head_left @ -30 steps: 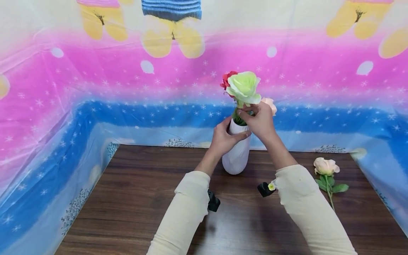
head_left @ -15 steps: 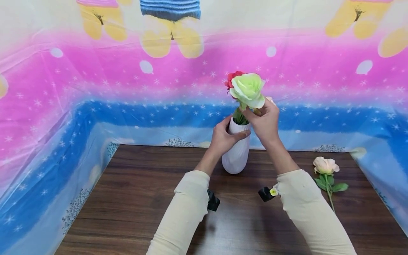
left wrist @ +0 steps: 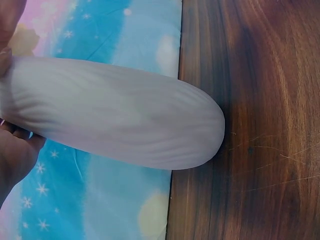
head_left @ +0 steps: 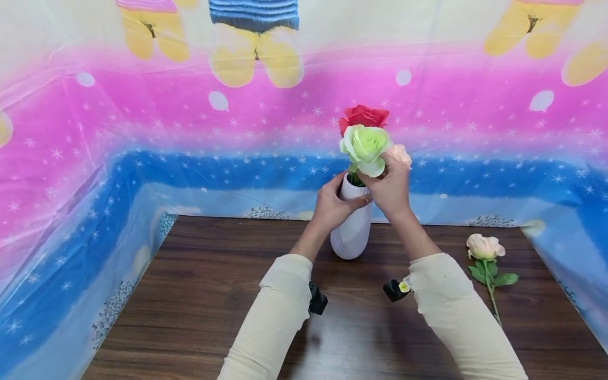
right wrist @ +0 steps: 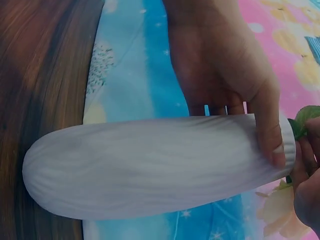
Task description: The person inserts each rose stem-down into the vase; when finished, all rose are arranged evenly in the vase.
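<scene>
A white ribbed vase (head_left: pixel 351 232) stands on the table near its back edge. My left hand (head_left: pixel 331 205) grips it just under the rim, thumb across the front, as the right wrist view also shows. Out of the vase rise a red rose (head_left: pixel 363 114) at the back and a pale green rose (head_left: pixel 364 145) in front of it. Right at the vase mouth, my right hand (head_left: pixel 393 186) pinches the green rose's stem below the bloom; its fingertips are partly hidden by petals. A peach rose (head_left: pixel 400 155) shows behind that hand.
Another peach rose (head_left: pixel 485 247) with green leaves lies on the right part of the dark wooden table (head_left: pixel 214 285). A patterned cloth (head_left: pixel 266 126) hangs behind and along the sides. Each wrist carries a small black camera (head_left: pixel 318 299).
The green rose has come lower and nearer to the vase rim, with my right hand moving down. The red rose now shows above it. My left hand and the vase have stayed put.
</scene>
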A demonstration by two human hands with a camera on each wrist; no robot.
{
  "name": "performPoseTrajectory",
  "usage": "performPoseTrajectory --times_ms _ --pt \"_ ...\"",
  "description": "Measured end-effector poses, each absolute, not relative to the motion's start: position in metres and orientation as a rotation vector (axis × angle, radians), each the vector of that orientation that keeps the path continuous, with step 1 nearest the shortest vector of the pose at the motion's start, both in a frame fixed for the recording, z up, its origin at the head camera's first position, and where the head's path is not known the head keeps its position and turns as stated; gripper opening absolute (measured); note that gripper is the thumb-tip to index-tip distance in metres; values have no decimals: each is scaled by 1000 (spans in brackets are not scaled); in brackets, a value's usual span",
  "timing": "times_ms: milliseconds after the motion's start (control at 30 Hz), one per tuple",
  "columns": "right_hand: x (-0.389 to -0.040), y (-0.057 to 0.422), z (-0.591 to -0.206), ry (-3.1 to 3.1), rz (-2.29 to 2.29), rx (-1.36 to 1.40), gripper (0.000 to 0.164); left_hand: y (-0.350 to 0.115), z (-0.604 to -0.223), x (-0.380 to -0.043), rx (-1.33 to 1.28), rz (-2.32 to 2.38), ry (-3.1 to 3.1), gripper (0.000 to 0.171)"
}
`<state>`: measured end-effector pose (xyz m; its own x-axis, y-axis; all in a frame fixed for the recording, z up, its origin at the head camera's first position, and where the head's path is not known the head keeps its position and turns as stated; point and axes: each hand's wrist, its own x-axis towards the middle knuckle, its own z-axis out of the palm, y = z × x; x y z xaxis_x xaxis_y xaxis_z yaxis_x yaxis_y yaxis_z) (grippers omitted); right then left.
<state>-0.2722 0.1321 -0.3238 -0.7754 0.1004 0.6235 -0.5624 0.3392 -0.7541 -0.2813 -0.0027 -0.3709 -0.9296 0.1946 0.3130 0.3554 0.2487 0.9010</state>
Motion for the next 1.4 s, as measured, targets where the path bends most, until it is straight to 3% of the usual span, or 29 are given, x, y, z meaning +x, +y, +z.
performPoseTrajectory --times_ms 433,700,933,1067,1233,1400 --pt "-255 141 -331 -2043 1504 367 39 -2 -372 -282 -541 -1770 -2361 67" --pt "-237 157 -339 -1990 1580 355 21 -3 -372 -281 -502 -1786 -2371 70" --pt "-217 179 -347 -2047 1592 327 23 -3 -371 -281 -500 -1794 -2364 71" --pt "-202 192 -356 -2024 1617 284 16 -3 -371 -281 -497 -1796 -2377 72" --pt "-189 211 -370 -1922 1722 232 26 -3 -373 -282 -526 -1794 -2364 69" --pt "-183 230 -381 -1816 1858 185 19 -3 -374 -283 -538 -1798 -2351 69"
